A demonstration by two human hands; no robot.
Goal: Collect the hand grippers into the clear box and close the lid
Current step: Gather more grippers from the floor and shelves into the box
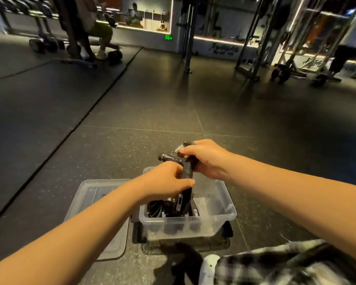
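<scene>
Dark rubber floor, steel racks (blurred), glowing wall strips

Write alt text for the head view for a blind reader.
The left hand and right hand hold a black hand gripper over the open clear box, which holds more grippers. The lid lies on the floor beside it.

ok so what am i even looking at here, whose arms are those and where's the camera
No machine here: a person wears a camera on the head, looking down at their own bare arms. The left hand and right hand both grip a black hand gripper with a silver coil spring above a clear plastic box on the dark gym floor. More black grippers lie inside. Its clear lid lies flat beside it, on the left.
</scene>
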